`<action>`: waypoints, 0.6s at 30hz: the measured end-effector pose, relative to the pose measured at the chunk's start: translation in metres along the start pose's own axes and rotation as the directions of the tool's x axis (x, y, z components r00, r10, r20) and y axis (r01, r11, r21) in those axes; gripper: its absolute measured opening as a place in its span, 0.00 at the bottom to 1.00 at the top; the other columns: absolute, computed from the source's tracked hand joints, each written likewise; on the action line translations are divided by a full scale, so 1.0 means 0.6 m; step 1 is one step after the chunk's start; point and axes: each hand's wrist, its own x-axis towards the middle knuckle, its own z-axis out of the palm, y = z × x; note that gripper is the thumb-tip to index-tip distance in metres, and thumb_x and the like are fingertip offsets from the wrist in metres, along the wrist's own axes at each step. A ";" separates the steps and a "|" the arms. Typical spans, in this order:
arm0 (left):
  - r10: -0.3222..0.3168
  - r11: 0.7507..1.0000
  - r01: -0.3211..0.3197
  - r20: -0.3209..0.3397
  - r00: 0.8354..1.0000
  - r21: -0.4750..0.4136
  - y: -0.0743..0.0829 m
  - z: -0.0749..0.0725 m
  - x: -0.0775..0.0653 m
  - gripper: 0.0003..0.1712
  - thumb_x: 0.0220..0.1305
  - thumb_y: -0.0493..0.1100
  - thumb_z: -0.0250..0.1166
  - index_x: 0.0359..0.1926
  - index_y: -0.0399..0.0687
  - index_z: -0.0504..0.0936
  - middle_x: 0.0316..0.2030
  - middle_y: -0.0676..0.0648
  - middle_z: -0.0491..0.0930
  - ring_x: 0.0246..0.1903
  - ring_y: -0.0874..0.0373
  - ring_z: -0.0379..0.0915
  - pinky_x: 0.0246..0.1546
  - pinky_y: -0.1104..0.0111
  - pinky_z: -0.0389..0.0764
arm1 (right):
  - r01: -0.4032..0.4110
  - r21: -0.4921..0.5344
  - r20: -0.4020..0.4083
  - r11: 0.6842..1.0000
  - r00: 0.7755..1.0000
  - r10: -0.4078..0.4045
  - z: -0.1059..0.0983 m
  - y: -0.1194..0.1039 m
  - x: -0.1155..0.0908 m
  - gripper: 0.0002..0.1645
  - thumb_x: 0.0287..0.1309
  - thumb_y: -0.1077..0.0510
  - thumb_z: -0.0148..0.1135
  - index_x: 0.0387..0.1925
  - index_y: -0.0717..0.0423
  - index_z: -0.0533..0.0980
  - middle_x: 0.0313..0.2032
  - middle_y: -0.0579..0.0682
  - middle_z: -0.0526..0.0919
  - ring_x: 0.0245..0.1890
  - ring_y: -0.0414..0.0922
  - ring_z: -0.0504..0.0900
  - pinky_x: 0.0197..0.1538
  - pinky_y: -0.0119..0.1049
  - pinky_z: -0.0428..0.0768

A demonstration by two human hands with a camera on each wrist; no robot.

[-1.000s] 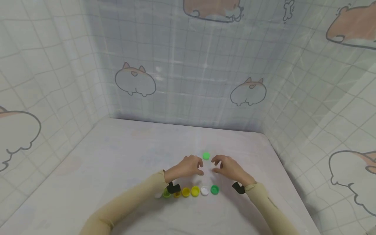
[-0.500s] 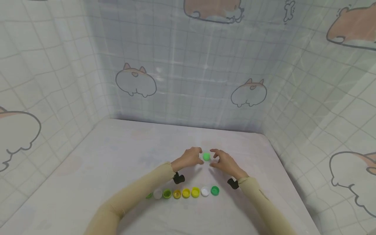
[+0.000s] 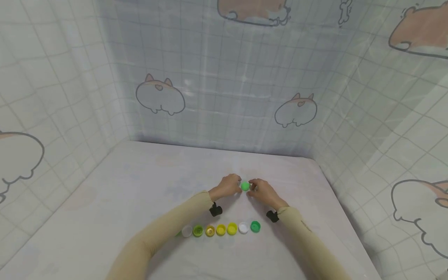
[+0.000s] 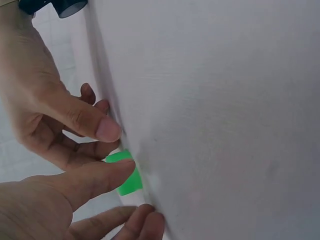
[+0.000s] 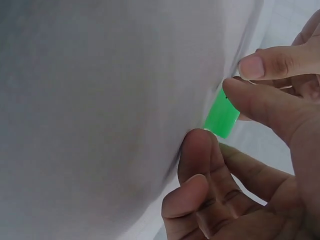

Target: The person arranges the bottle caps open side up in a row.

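Note:
A bright green bottle cap stands on the white-covered table between the two hands. In the left wrist view the green cap shows its side, partly covered by a thumb. My left hand is at the cap's left, its thumb and fingers spread apart. At the right, my right hand has its thumb and fingertips close around the near side. In the right wrist view the green cap appears between the right thumb and index finger; whether they touch it cannot be told.
Nearer the person, a row of several caps lies on the table, among them a dark green cap, a white cap and a yellow cap. The left sleeve covers the row's left end. A patterned curtain encloses the table.
Both hands have moved forward from behind the row of caps and closed in on the bright green cap from either side. The cap stays about where it was.

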 end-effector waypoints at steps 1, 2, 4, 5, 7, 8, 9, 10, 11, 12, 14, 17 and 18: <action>0.003 1.000 -0.003 -0.002 1.000 -0.013 -0.001 0.001 0.001 0.22 0.56 0.37 0.69 0.51 0.31 0.80 0.50 0.39 0.81 0.44 0.50 0.79 0.45 0.59 0.80 | 0.003 0.008 -0.002 1.000 1.000 -0.003 0.001 0.001 0.002 0.27 0.52 0.56 0.71 0.54 0.61 0.77 0.38 0.50 0.83 0.34 0.42 0.78 0.41 0.38 0.79; 0.006 1.000 -0.006 -0.004 1.000 -0.026 -0.001 0.001 0.002 0.20 0.56 0.37 0.69 0.49 0.32 0.81 0.48 0.39 0.82 0.40 0.51 0.80 0.42 0.60 0.80 | 0.008 0.014 -0.004 1.000 1.000 -0.008 0.002 0.001 0.003 0.25 0.53 0.57 0.71 0.53 0.61 0.78 0.37 0.50 0.83 0.33 0.41 0.78 0.40 0.37 0.79; 0.009 0.999 -0.009 -0.007 1.000 -0.048 -0.003 0.003 0.004 0.15 0.56 0.36 0.69 0.44 0.33 0.84 0.44 0.41 0.84 0.33 0.56 0.79 0.38 0.62 0.80 | 0.009 0.033 -0.004 0.999 1.000 -0.009 0.003 0.001 0.005 0.23 0.53 0.58 0.71 0.50 0.60 0.79 0.36 0.49 0.83 0.32 0.40 0.78 0.38 0.35 0.78; 0.011 0.998 -0.011 -0.008 1.000 -0.055 -0.004 0.004 0.005 0.13 0.55 0.36 0.69 0.42 0.34 0.85 0.43 0.42 0.85 0.29 0.58 0.78 0.37 0.64 0.79 | 0.014 0.039 -0.005 0.999 1.000 -0.014 0.003 0.001 0.006 0.21 0.53 0.58 0.71 0.49 0.60 0.79 0.35 0.49 0.83 0.31 0.39 0.78 0.37 0.34 0.78; 0.015 0.998 -0.015 -0.009 1.000 -0.055 -0.005 0.006 0.006 0.11 0.56 0.37 0.70 0.40 0.36 0.86 0.41 0.43 0.86 0.25 0.61 0.76 0.35 0.65 0.78 | 0.018 0.043 -0.007 0.999 1.000 -0.018 0.003 0.000 0.007 0.19 0.53 0.59 0.71 0.48 0.60 0.80 0.34 0.48 0.83 0.30 0.39 0.78 0.36 0.34 0.78; 0.015 0.999 -0.015 -0.010 1.000 -0.048 -0.006 0.007 0.006 0.11 0.56 0.38 0.70 0.39 0.37 0.86 0.40 0.44 0.86 0.24 0.63 0.75 0.35 0.66 0.78 | 0.020 0.041 -0.008 0.999 1.000 -0.019 0.004 -0.001 0.007 0.19 0.53 0.59 0.70 0.47 0.59 0.80 0.34 0.48 0.83 0.30 0.38 0.78 0.36 0.33 0.77; 0.017 0.999 -0.018 -0.011 1.000 -0.041 -0.006 0.007 0.006 0.11 0.55 0.38 0.71 0.39 0.37 0.86 0.40 0.44 0.86 0.23 0.64 0.74 0.34 0.67 0.77 | 0.020 0.042 -0.009 0.999 1.000 -0.019 0.003 -0.002 0.007 0.18 0.53 0.59 0.70 0.47 0.59 0.81 0.34 0.48 0.83 0.30 0.39 0.78 0.36 0.33 0.77; 0.020 0.999 -0.020 -0.011 1.000 -0.039 -0.006 0.007 0.006 0.11 0.55 0.38 0.71 0.39 0.37 0.86 0.39 0.44 0.86 0.23 0.64 0.74 0.34 0.67 0.77 | 0.022 0.039 -0.010 0.999 1.000 -0.021 0.003 -0.003 0.007 0.17 0.53 0.59 0.70 0.46 0.59 0.81 0.34 0.48 0.84 0.30 0.39 0.78 0.36 0.33 0.77; 0.024 0.999 -0.024 -0.014 1.000 -0.032 -0.007 0.007 0.006 0.11 0.55 0.39 0.72 0.39 0.37 0.87 0.39 0.45 0.86 0.23 0.64 0.74 0.33 0.67 0.77 | 0.022 0.036 -0.012 0.999 1.000 -0.022 0.004 -0.003 0.007 0.17 0.53 0.59 0.70 0.46 0.59 0.81 0.34 0.48 0.84 0.31 0.39 0.78 0.36 0.33 0.77; 0.026 0.999 -0.027 -0.016 1.000 -0.028 -0.007 0.007 0.006 0.11 0.55 0.39 0.72 0.38 0.38 0.87 0.38 0.45 0.86 0.23 0.64 0.74 0.33 0.67 0.77 | 0.022 0.033 -0.013 0.999 1.000 -0.022 0.004 -0.004 0.008 0.17 0.54 0.59 0.70 0.46 0.59 0.81 0.34 0.48 0.84 0.31 0.39 0.78 0.36 0.33 0.78; 0.032 0.999 -0.032 -0.017 0.999 -0.025 -0.007 0.006 0.005 0.11 0.54 0.39 0.72 0.38 0.38 0.87 0.37 0.46 0.86 0.24 0.63 0.75 0.34 0.67 0.77 | 0.027 0.026 -0.016 0.999 1.000 -0.026 0.005 -0.004 0.008 0.16 0.54 0.59 0.70 0.45 0.59 0.81 0.35 0.48 0.84 0.32 0.39 0.78 0.36 0.33 0.78; 0.039 0.999 -0.039 -0.021 0.999 -0.024 -0.007 0.004 0.005 0.10 0.53 0.39 0.73 0.37 0.38 0.87 0.36 0.46 0.86 0.25 0.63 0.75 0.37 0.64 0.77 | 0.032 0.022 -0.018 0.999 0.999 -0.032 0.006 -0.006 0.008 0.15 0.54 0.60 0.70 0.44 0.59 0.81 0.35 0.48 0.84 0.32 0.39 0.79 0.36 0.33 0.78; 0.041 0.999 -0.041 -0.019 0.999 -0.026 -0.007 0.003 0.005 0.10 0.53 0.39 0.73 0.36 0.39 0.87 0.35 0.46 0.87 0.25 0.62 0.75 0.37 0.64 0.77 | 0.032 0.022 -0.017 0.999 0.999 -0.031 0.006 -0.006 0.008 0.15 0.54 0.60 0.70 0.44 0.59 0.81 0.35 0.48 0.84 0.32 0.39 0.79 0.36 0.34 0.78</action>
